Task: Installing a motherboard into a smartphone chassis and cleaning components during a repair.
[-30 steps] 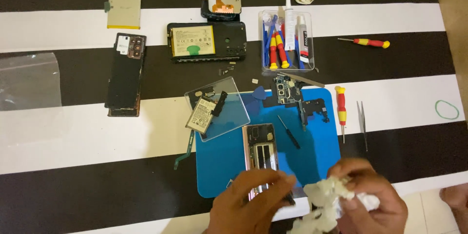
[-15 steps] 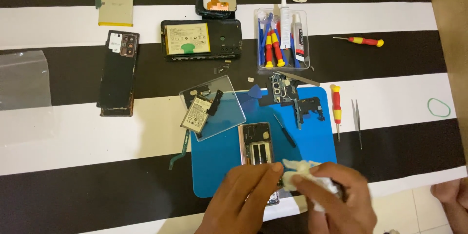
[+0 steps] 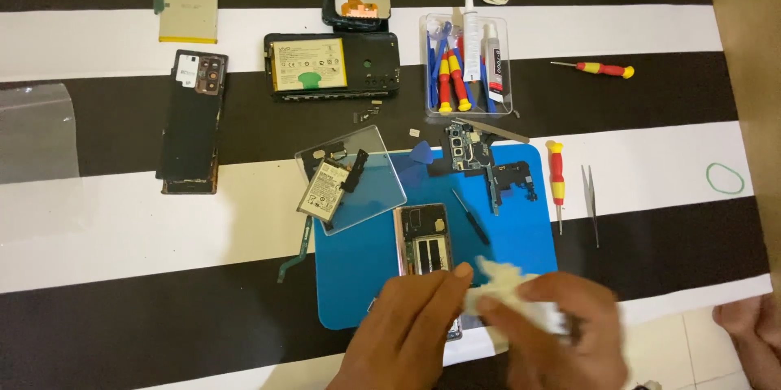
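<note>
Left hand (image 3: 407, 329) flat on the opened phone frame (image 3: 425, 248), fingers spread loose, pinning it to the blue mat (image 3: 358, 276). Right hand (image 3: 561, 333) pinched tight on a white wipe (image 3: 500, 284), just beside the frame's lower end.

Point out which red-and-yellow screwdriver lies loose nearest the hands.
The screwdriver lying lengthwise just off the blue mat's right edge; another lies farther up.
</note>
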